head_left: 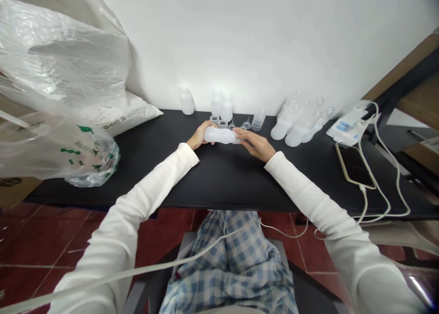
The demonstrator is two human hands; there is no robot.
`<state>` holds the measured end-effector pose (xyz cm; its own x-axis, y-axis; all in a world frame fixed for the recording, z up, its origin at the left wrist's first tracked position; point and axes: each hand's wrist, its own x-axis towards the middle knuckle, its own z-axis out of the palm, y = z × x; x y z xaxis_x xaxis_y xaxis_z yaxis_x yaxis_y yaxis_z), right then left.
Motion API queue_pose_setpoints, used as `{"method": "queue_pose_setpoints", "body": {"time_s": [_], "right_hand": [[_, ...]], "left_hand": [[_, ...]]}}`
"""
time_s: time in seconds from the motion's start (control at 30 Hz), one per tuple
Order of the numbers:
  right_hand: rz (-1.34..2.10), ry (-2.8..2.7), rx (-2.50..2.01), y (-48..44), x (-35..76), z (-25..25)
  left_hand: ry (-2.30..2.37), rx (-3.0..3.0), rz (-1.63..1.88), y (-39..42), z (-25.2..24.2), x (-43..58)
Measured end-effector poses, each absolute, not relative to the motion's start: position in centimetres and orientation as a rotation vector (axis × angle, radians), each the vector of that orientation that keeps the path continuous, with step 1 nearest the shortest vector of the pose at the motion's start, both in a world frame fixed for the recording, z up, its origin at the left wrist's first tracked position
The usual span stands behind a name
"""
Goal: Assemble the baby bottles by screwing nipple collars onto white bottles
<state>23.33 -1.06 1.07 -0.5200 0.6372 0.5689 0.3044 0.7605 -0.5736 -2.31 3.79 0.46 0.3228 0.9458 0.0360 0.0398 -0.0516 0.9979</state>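
A white plastic bottle (221, 135) lies on its side just above the black table (219, 177), held between both hands. My left hand (198, 136) is wrapped round its left end. My right hand (254, 143) grips its right end with the fingers curled over it. Right behind the bottle stand two small clear caps (218, 121) and small clear funnels (245, 123).
Upright white bottles (221, 105) and a clear measuring cup (258, 119) stand by the wall. Several bottles (299, 122) lie at the right. A phone (355, 166) on a white cable, a white box (348, 124), and plastic bags (58, 103) at the left.
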Motion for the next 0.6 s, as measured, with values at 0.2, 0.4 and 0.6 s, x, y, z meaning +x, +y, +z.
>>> {"method": "queue_pose_setpoints", "body": {"time_s": [0.2, 0.4, 0.6], "right_hand": [[0.758, -1.859, -0.755, -0.6, 23.1, 0.5], [0.896, -1.712, -0.818, -0.3, 22.5, 0.2], [0.448, -1.944, -0.806, -0.5, 23.2, 0.5]], "left_hand": [[0.998, 1.659, 1.275, 2.4, 0.3, -1.8], [1.071, 2.040, 1.514, 1.3, 1.0, -2.2], [1.036, 1.891, 1.384, 2.3, 1.0, -2.3]]}}
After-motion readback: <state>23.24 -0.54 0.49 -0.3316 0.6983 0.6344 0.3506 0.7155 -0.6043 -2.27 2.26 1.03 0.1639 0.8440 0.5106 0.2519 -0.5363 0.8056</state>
